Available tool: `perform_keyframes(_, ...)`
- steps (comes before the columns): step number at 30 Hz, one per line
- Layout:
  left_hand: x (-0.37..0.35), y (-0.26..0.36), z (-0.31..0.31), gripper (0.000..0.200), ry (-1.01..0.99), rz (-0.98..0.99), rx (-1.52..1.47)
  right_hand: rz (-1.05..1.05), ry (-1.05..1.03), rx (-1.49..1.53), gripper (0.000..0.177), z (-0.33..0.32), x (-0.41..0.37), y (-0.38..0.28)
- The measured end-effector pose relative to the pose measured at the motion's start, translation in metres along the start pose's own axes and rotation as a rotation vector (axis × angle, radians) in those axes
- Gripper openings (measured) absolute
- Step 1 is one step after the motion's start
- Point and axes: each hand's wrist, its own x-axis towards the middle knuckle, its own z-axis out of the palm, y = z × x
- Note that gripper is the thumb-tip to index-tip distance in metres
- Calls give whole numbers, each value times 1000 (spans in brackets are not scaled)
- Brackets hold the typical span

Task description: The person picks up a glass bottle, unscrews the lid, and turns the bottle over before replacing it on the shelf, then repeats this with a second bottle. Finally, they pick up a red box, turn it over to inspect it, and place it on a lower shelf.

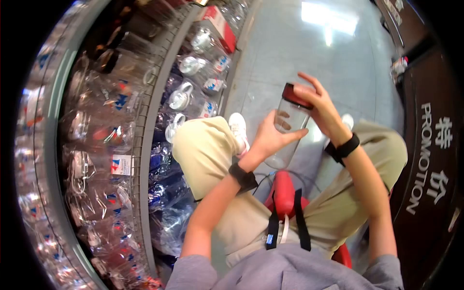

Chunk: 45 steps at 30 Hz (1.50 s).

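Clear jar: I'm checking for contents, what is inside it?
Through the clear jar, fingers of the left hand show; no contents are visible. The dark red lid hides the space beneath it.

Left hand [268,139] holds clear bottle [294,123]; right hand [323,107] grips red lid [297,96].

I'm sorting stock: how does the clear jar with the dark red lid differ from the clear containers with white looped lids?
The clear jar has an angular dark red lid; the clear containers have rounded white ones. The left hand and right hand hold the jar; the containers rest on the shelf. Both have see-through bodies.
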Motion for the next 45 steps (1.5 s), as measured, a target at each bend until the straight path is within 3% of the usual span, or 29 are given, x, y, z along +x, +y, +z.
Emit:
perform_keyframes(3,5,2,-3,70,168,25,-2,115,-102,-147,62,0,5,9)
perform_keyframes(5,8,-5,-2,71,239,171,-26,82,-253,-188,59,6,0,13)
perform_keyframes(7,3,5,-2,78,242,151,89,33,-188,-326,55,11,-5,10)
perform_keyframes(9,10,-10,8,86,328,187,148,-61,-142,-269,56,18,-6,9)
perform_keyframes(10,14,-11,6,95,230,166,89,-155,-120,-392,61,20,-2,13)
perform_keyframes(13,18,-11,10,103,436,167,322,-387,-52,-655,72,33,11,2)
perform_keyframes(14,20,-11,8,105,359,71,219,-467,-24,-685,72,39,18,-5)
perform_keyframes(15,19,-7,5,104,333,31,252,-545,2,-712,72,46,26,-13)
perform_keyframes(17,15,-3,10,103,275,-54,314,-575,-20,-421,72,55,51,-36)
perform_keyframes(21,3,3,16,85,51,18,414,-748,-48,-520,57,119,101,-102)
perform_keyframes(25,-2,3,12,64,83,64,472,-845,-217,-496,50,194,167,-129)
perform_keyframes(27,-3,4,8,57,142,77,449,-800,-291,-292,52,236,185,-129)
perform_keyframes(34,2,5,-20,54,165,21,369,-880,-173,-476,50,308,230,-106)
perform_keyframes(41,-6,4,-33,52,230,37,344,-885,-103,-521,59,312,265,-95)
perform_keyframes(45,-4,4,-33,50,228,42,337,-973,170,-626,66,309,289,-100)
